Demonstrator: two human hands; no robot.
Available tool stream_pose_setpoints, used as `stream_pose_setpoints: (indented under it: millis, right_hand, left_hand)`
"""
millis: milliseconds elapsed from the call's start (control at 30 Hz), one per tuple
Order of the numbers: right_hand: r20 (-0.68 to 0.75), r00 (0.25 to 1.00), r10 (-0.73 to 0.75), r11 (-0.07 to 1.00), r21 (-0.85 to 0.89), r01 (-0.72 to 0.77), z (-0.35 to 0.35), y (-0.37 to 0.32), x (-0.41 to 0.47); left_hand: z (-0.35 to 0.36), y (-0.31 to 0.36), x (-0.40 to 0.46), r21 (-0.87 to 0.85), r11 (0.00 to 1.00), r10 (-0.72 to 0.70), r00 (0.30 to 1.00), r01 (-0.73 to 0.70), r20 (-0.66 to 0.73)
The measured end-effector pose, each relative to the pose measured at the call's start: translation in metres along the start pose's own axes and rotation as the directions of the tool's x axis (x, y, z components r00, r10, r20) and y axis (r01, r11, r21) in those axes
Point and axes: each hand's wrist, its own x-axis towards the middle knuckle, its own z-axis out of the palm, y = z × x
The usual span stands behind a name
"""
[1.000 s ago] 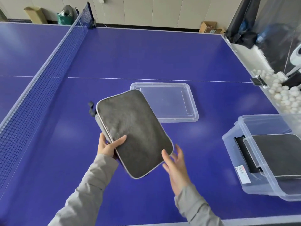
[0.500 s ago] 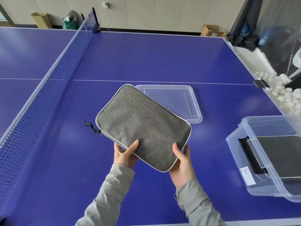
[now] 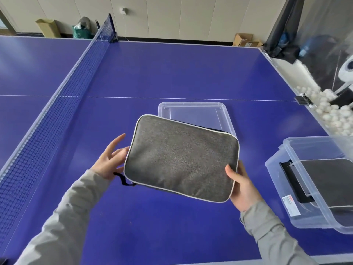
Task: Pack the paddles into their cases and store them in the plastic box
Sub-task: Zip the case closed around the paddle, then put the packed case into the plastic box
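A grey fabric paddle case [image 3: 181,159] with pale piping and a black zip loop is held flat above the blue table. My right hand [image 3: 241,185] grips its near right corner, thumb on top. My left hand [image 3: 109,159] is at the case's left edge with fingers spread and straight, barely touching it. The clear plastic box [image 3: 282,180] stands at the right table edge and holds another grey case [image 3: 332,176] with a black part at its left end. No paddle is visible.
The box's clear lid [image 3: 194,113] lies flat on the table just behind the held case. The net [image 3: 63,96] runs along the left. A trough of several white balls [image 3: 328,109] borders the table's right edge.
The case has moved right and turned more level. My left hand has let go of its near edge and opened beside the left edge. My right hand keeps its grip on the corner.
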Motion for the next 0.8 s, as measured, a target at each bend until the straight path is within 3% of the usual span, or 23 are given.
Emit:
stream_pose_setpoints:
  millis: [133,300,567,800]
  right_hand:
    - [-0.035,0.999,0.026,0.998,-0.062,-0.028,0.0,0.004,-0.002]
    - [-0.107,0.994,0.03,0.976,-0.211,-0.052,-0.005,-0.009,-0.008]
    - [-0.225,0.959,-0.17,0.827,-0.562,0.015,-0.03,-0.03,-0.026]
    - [-0.3,0.904,-0.305,0.801,-0.594,0.073,-0.068,-0.042,-0.051]
  left_hand:
    - [0.01,-0.001,0.008,0.105,0.994,-0.045,0.998,0.041,0.033]
    - [0.019,-0.017,0.007,0.088,0.995,-0.056,0.998,0.055,0.008]
    - [0.057,-0.031,0.013,0.044,0.992,-0.12,0.992,0.118,0.041]
    - [0.112,-0.036,0.009,0.065,0.992,-0.116,0.992,0.113,0.053]
